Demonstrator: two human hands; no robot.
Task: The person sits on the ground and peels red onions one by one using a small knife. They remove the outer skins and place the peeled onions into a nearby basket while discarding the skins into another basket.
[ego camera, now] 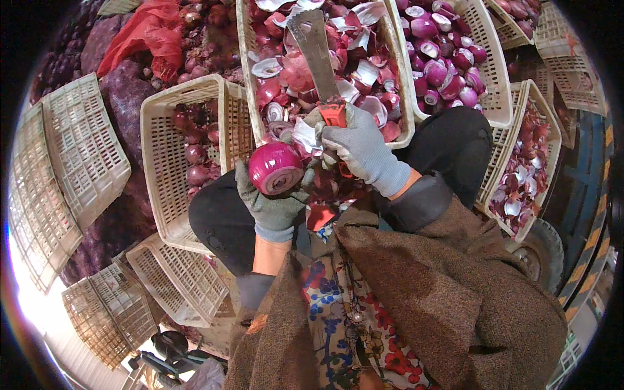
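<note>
A shiny peeled red onion (276,168) rests in my left hand (273,209), which wears a grey-green coated work glove. The onion's cut end faces me. My right hand (358,146), in a matching grey glove, grips the orange-red handle (333,113) of a knife. Its wide, stained blade (314,53) points away from me, over a white plastic crate (408,127) full of onion skins and trimmed slices (297,73). Onion and knife are apart, side by side above my lap. Loose skins (327,183) lie between my knees.
To the right, a crate (504,105) holds peeled red onions (438,63); another crate (529,224) holds skins. On the left stands a crate (161,214) with unpeeled onions (197,156). Stacked crates (73,170), a red mesh bag (146,36) and filled onion sacks (124,97) lie beyond.
</note>
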